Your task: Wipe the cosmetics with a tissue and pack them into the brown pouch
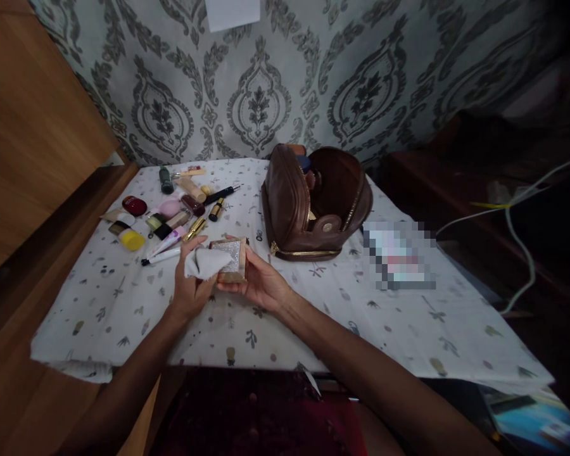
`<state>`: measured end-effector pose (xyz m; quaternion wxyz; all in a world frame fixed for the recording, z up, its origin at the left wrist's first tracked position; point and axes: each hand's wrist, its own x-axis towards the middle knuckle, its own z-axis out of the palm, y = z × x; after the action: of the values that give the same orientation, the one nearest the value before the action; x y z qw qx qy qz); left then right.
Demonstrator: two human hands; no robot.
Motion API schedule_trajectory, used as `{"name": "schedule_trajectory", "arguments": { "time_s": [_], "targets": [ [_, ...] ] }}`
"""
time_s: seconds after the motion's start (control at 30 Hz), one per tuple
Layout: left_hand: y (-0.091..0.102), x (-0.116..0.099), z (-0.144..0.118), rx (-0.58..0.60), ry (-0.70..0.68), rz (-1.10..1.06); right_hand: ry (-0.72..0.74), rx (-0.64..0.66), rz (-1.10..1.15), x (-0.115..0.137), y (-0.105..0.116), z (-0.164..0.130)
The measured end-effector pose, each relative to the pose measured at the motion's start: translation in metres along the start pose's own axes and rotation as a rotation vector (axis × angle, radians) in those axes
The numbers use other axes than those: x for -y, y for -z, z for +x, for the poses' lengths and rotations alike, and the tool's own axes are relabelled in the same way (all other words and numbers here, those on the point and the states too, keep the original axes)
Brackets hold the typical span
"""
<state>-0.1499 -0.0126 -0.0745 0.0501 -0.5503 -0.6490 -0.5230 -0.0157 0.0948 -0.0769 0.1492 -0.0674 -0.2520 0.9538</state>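
— What are your hands doing right now?

— Your right hand (261,284) is reaching in from the lower right, forearm stretched diagonally across the table edge, palm turned up and fingers curled under a small glittery compact (230,258), cradling it just above the table (408,329). Your left hand (190,288) is coming in from the lower left, wrist bent slightly inward, fingers closed on a white cloth (204,261) and pressing it against the compact's sparkling top.

— And where is the compact sitting in relation to everything else?

— You are holding it near the middle of the table, in front of the open brown leather bag (313,202), which is standing just beyond your right hand with its zip flap folded back. To the left, behind your left hand, a scatter of cosmetics (171,209) is lying on the patterned tablecloth: tubes, lipsticks, a pink sponge, a red compact. Your left thumb is nearly touching the nearest white tube.
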Motion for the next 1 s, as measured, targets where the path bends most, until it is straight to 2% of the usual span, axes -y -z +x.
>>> {"name": "schedule_trajectory", "arguments": {
  "time_s": [0.07,0.23,0.33,0.43,0.6,0.8,1.0],
  "targets": [
    [0.0016,-0.0005,0.001,0.01,-0.015,0.004,-0.002,-0.017,-0.003,-0.0002,0.0006,0.0009],
    [0.0055,-0.0026,0.0048,0.092,-0.15,0.026,0.005,-0.057,0.009,-0.0009,0.0024,0.0038],
    [0.0052,-0.006,0.0071,0.091,-0.053,0.015,0.003,-0.069,0.048,-0.0009,0.0026,0.004],
    [0.0047,-0.0082,0.0092,0.011,0.043,0.04,0.026,-0.081,0.09,-0.0001,0.0031,0.0039],
    [0.0032,-0.0067,0.0089,-0.094,0.06,0.103,0.059,-0.1,0.152,0.0017,0.0051,0.0041],
    [-0.0002,-0.0054,0.0044,-0.106,0.103,0.129,0.085,-0.136,0.226,-0.0017,0.0064,0.0059],
    [0.0001,-0.0047,0.0045,-0.104,0.091,0.151,0.106,-0.118,0.182,-0.0039,0.0042,0.0054]
  ]
}}
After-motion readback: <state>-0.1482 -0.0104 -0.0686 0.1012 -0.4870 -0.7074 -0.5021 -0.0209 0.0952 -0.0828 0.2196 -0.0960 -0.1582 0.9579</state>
